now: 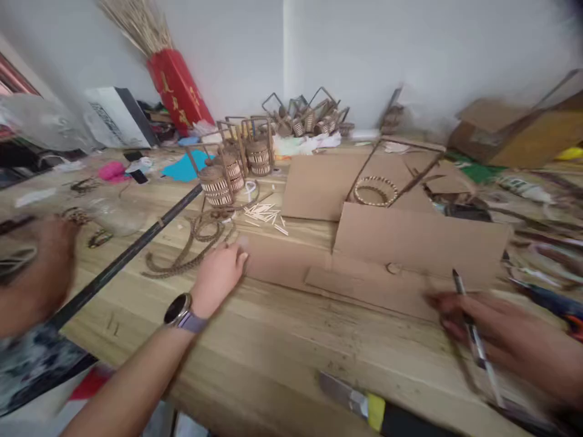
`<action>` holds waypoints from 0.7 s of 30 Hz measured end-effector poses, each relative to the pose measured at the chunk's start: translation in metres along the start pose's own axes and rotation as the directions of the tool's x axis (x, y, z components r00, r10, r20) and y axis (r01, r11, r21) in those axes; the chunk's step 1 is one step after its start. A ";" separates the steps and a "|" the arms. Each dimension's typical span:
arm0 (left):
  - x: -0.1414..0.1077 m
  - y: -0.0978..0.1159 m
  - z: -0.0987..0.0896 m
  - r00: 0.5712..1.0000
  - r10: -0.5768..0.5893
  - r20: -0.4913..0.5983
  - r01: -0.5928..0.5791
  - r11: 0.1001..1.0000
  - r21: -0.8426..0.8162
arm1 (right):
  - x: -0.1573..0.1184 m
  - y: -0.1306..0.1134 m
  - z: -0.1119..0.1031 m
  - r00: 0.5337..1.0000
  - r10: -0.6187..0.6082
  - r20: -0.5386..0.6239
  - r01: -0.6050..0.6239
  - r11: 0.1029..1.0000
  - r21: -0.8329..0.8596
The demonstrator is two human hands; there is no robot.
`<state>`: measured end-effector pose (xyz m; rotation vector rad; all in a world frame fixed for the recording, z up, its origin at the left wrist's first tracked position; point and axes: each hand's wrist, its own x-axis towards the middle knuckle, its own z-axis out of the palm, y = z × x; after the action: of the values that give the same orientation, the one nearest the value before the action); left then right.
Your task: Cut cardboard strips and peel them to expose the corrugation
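Note:
My left hand (219, 271), a watch on its wrist, is at the left end of a long cardboard strip (282, 261). Its thumb lies over the strip's end and its fingers are bent beside it. In my right hand (510, 340) is a pen (476, 346), tip pointing up and away; the fingers are closed round it and blurred. That hand is by the strip's right end. A wider cardboard piece (419, 243) lies behind the strip, with a handled frame and woven ring (376, 191) beyond. Coiled braided cord (182, 258) lies left of my left hand.
A knife (355, 400) with a yellow band lies at the front edge. Small handled baskets (216, 188) and pale sticks (264, 213) are farther back. A long dark bar (132, 252) crosses the left side, beyond which another person's blurred hand (50, 267) shows.

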<state>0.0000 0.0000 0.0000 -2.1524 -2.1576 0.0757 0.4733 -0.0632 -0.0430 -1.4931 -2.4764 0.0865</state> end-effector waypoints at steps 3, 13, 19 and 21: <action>0.002 -0.001 0.001 1.000 -0.007 0.003 0.007 1.000 -0.014 | 0.010 -0.013 -0.012 0.998 0.021 0.061 -0.022 1.000 0.019; -0.002 -0.003 0.009 0.999 0.034 -0.022 -0.037 0.980 -0.196 | 0.025 -0.025 -0.013 0.994 0.069 0.089 -0.072 0.997 0.034; -0.012 -0.007 0.017 0.992 0.103 -0.072 -0.122 0.934 -0.336 | 0.053 -0.048 -0.009 0.995 0.007 0.103 -0.013 0.998 0.057; -0.015 -0.009 0.020 0.990 0.115 -0.085 -0.138 0.921 -0.364 | 0.065 -0.061 -0.006 0.994 -0.028 0.110 0.021 0.997 0.068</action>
<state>-0.0108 -0.0144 -0.0190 -2.4488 -2.1345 -0.4173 0.3936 -0.0355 -0.0145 -1.4680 -2.5498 0.2516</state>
